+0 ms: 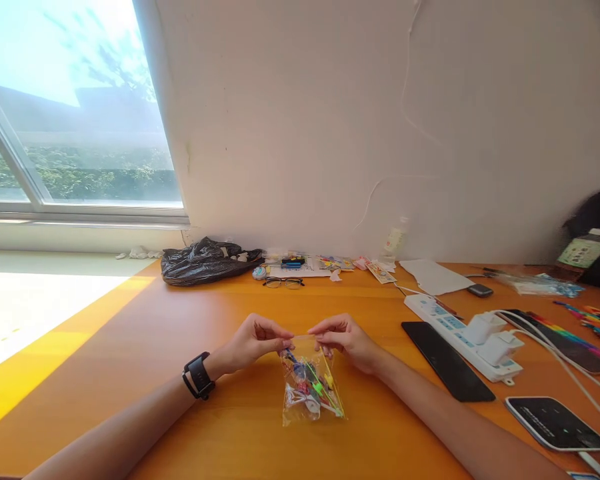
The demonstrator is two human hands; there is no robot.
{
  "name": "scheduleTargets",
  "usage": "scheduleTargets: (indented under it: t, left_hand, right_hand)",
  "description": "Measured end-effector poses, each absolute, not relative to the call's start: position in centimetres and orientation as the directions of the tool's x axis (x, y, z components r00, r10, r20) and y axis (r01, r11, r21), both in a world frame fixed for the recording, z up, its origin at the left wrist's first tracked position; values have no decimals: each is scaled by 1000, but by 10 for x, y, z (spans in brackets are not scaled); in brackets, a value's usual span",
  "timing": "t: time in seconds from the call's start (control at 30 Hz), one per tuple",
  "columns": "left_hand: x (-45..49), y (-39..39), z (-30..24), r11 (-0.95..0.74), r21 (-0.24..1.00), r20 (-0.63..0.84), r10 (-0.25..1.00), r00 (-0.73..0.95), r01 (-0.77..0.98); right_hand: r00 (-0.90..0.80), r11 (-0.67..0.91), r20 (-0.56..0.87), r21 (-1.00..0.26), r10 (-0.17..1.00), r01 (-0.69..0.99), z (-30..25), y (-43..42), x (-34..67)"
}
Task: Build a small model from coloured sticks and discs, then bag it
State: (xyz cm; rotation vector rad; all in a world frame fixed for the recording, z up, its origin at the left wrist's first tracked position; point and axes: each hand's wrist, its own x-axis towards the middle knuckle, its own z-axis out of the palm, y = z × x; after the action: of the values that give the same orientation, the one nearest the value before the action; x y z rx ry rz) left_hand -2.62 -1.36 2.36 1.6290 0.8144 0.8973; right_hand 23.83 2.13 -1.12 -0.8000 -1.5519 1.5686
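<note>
A small clear plastic bag (312, 390) hangs between my hands over the middle of the wooden table. Several small coloured plastic pieces show through it, among them green, yellow, blue, red and white ones; their exact kind is hard to make out. My left hand (254, 341), with a black watch (199, 376) on its wrist, pinches the bag's top left corner. At the top right corner, the thumb and fingers of my right hand (347, 339) pinch the other side of the bag's upper edge.
On the right lie a white power strip (447, 327) with plugs and cables, a black phone (445, 360) and a black-topped charger pad (555, 423). Along the wall are a black plastic bag (200, 261), eyeglasses (283, 283), papers (433, 275) and bottles (583, 253).
</note>
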Motion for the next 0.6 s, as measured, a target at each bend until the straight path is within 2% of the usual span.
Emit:
scheduleTargets:
  t: [0.1,0.33,0.4,0.6]
  left_hand:
    - [-27,-16,28,-192,979,138,866,481,65]
    - [-26,-10,19,-236,968,173,881,440,91]
    - [-24,-10,18,-247,963,176,878,444,105]
    - [-15,-19,22,-348,921,221,837,500,176]
  right_hand:
    - [-504,119,145,-989,851,-83,-11,19,237]
    - [-490,447,362,-892,793,65,-9,8,234]
    - [-496,479,359,-868,791,135,-4,6,235]
    - [-569,387,210,-898,795,208,1,1,223]
